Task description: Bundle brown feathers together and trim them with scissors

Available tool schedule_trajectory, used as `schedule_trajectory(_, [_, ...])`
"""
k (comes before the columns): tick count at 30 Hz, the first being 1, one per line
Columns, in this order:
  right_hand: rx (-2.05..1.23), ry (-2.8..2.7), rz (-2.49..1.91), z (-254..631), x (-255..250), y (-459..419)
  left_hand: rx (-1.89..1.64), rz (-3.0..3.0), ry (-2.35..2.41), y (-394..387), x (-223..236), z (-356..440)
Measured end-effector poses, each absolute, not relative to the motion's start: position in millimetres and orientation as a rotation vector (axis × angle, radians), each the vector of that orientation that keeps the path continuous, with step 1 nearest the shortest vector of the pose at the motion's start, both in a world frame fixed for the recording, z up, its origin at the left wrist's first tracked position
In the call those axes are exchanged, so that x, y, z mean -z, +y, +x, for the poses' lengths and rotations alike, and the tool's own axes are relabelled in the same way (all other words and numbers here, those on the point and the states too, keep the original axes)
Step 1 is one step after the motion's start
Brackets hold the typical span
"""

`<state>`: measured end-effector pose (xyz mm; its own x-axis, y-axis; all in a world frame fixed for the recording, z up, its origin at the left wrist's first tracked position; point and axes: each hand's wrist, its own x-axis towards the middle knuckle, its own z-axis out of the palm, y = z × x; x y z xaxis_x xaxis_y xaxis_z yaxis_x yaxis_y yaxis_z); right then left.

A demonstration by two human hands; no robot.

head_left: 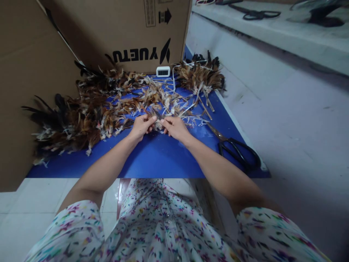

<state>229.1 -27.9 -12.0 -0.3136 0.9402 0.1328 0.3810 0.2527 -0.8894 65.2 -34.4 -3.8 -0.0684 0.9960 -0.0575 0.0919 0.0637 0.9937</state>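
Near the middle of the blue table (160,156), both hands meet over a small bunch of feathers (157,124). My left hand (143,126) pinches the bunch from the left, thumb on top and fingers curled under. From the other side, my right hand (174,127) has its thumb and fingers closed on the same bunch. Just beyond them lie loose brown and pale feathers (152,96) with white string among them. A larger pile of brown and black feathers (79,120) spreads to the left.
Black-handled scissors (237,151) lie at the table's right edge. A tied feather bundle with sticks (200,76) sits at the back right, beside a small white digital timer (163,71). Cardboard boxes (95,32) wall the back and left. On the ledge (294,25) rest more scissors (257,14).
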Motion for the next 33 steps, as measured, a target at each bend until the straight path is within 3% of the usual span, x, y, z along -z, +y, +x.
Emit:
schedule_trajectory(6, [-0.888, -1.817, -1.217, 232.3, 15.2, -23.3, -1.106, 1.264, 1.485, -32.3, 0.9, 59.9])
schedule_trajectory(15, [-1.146, -1.635, -1.223, 230.2, 12.2, -23.0, -1.001, 1.624, 1.745, -22.9, 8.4, 41.3])
schedule_trajectory(21, [-1.164, -1.570, -1.232, 229.6, 10.6, -22.1, -1.186, 1.777, 1.852, -13.6, 16.1, 31.5])
schedule_trajectory(27, [-1.113, -1.541, -1.216, 231.9, 14.6, -17.2, -1.281, 2.035, 1.743, -20.1, 12.0, 38.4])
schedule_trajectory(33, [-1.055, -1.443, -1.227, 237.0, 14.9, -10.1, -1.021, 2.445, 1.502, -29.5, 8.9, 48.6])
